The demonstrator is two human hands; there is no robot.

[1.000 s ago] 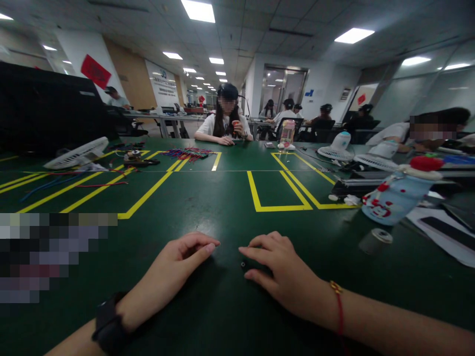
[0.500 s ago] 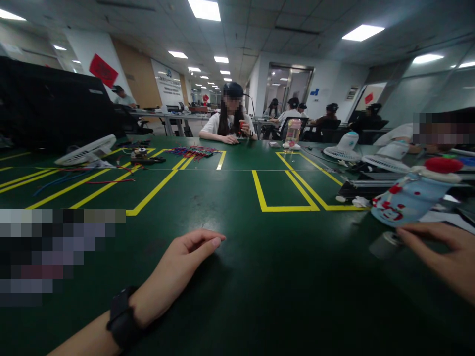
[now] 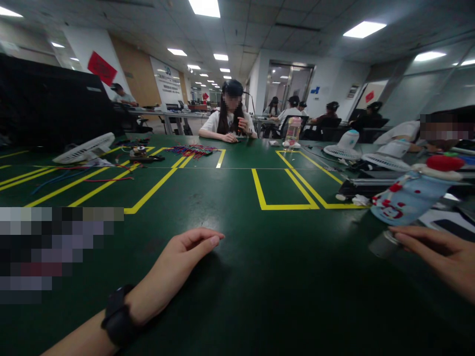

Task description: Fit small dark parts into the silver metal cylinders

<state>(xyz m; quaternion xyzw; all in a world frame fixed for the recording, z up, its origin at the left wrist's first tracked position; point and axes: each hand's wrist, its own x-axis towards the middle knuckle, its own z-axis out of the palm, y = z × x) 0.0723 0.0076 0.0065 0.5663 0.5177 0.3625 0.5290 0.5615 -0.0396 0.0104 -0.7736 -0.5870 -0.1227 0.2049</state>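
Right hand (image 3: 441, 257): fingers spread, tips touching the small grey roll (image 3: 382, 243); close around its sides, gently.
Left hand (image 3: 178, 267): loosely curled, holding nothing, resting on the green table (image 3: 260, 296).

Bright ceiling panels (image 3: 208, 7); dim tabletop (image 3: 260, 277); edges warped.

Dark green table (image 3: 237, 296) marked with yellow tape lines (image 3: 285, 207). On it: small grey roll (image 3: 380, 244) at right, light-blue patterned bottle (image 3: 408, 198) lying tilted beside it, white fans (image 3: 83, 148), a bundle of coloured wires (image 3: 193, 151), loose red and blue cables (image 3: 85, 178), a pink bottle (image 3: 293, 131) far back.
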